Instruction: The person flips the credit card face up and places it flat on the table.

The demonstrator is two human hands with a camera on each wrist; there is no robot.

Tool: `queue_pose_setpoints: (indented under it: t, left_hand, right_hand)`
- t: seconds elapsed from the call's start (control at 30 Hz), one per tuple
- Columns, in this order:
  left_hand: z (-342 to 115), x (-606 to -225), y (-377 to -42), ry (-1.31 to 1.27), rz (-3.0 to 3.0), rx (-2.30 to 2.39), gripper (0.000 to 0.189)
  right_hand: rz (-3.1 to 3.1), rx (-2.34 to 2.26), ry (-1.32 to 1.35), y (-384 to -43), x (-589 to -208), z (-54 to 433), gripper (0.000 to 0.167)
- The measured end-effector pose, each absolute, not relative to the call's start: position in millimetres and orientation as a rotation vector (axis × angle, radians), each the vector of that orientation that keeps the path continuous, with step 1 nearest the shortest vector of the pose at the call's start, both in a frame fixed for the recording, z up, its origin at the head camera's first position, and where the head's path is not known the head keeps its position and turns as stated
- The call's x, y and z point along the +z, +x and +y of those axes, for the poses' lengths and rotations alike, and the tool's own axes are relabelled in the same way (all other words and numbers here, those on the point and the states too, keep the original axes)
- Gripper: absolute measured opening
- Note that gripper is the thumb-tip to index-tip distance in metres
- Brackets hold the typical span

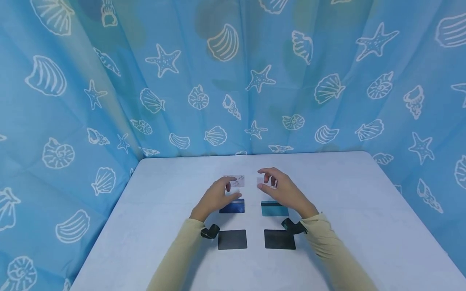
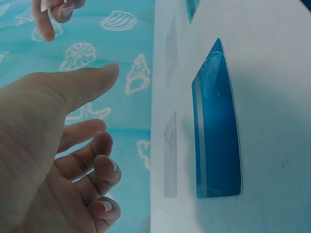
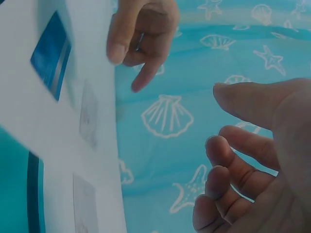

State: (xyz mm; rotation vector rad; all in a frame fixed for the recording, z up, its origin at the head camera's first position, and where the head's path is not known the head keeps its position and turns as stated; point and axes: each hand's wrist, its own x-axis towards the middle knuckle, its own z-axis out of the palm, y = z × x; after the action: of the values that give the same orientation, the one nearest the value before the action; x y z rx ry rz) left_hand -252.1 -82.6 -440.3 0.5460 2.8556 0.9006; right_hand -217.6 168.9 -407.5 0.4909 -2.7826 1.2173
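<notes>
My left hand (image 1: 217, 195) hovers over the left column of cards, fingers loosely curled, with nothing in it. Below it lie a pale patterned card (image 1: 238, 180) and a dark blue card (image 1: 232, 206) with a grey stripe. My right hand (image 1: 284, 189) is raised over the right column, its thumb and fingers apart and holding nothing. A second pale card (image 1: 260, 180) is partly hidden behind its fingers. Nearer me is a teal card (image 1: 274, 209) with a dark stripe. In the left wrist view the blue card (image 2: 218, 131) lies flat, apart from the hand.
Two black cards, one on the left (image 1: 232, 239) and one on the right (image 1: 279, 239), lie nearest me on the white table (image 1: 145, 226). A blue curtain (image 1: 233, 81) with shells and starfish hangs behind it. Dark wrist cameras sit at both sleeves.
</notes>
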Motion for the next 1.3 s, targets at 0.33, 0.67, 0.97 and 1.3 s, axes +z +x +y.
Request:
queue_pose_setpoints:
  t: [0.33,0.67,0.97,1.3]
  left_hand:
    - [-104,-443,-241,0.55,2.903,0.892,0.065]
    - [-118,-446,-236,0.543,2.877,0.862,0.068]
    - [-120,-447,-237,0.514,2.845,0.804,0.067]
    - [-124,-450,-236,0.507,2.826,0.762,0.067]
  right_hand:
    - [-2.737,1.27,0.491,-208,-413,156,0.049]
    - [-2.788,1.233,0.481,-206,-417,143,0.049]
    - [-2.763,1.3,0.499,-212,-420,136,0.048]
    - [-2.857,1.226,0.514,-213,-438,129,0.048]
